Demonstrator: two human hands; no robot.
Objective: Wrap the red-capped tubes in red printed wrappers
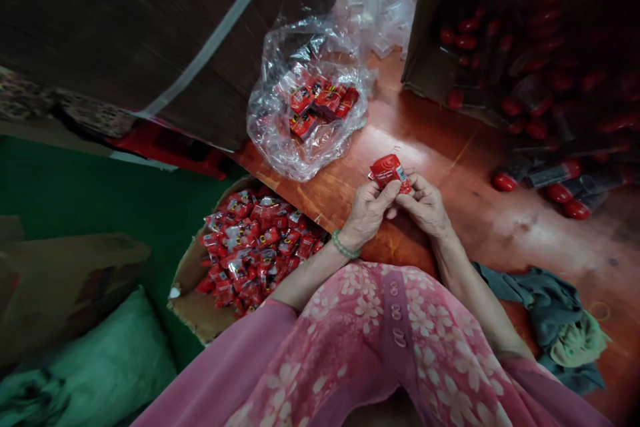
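Both my hands meet over the red-brown table, pinching one small red packet (391, 172) between their fingers. My left hand (367, 212), with a green bead bracelet at the wrist, grips its lower left side. My right hand (425, 207) holds its lower right corner. A clear plastic bag (280, 133) with several red packets (320, 101) lies just beyond my hands. At my left, below the table edge, an open cardboard box (193, 273) is full of the same wrapped red packets (255, 243).
A large brown carton (125, 27) fills the top left. At the right, a dark open box (430, 60) and the table hold several red-capped tubes (560, 190). A grey-green cloth (555, 310) lies by my right arm. A green sack (110, 360) and cardboard sit on the floor at left.
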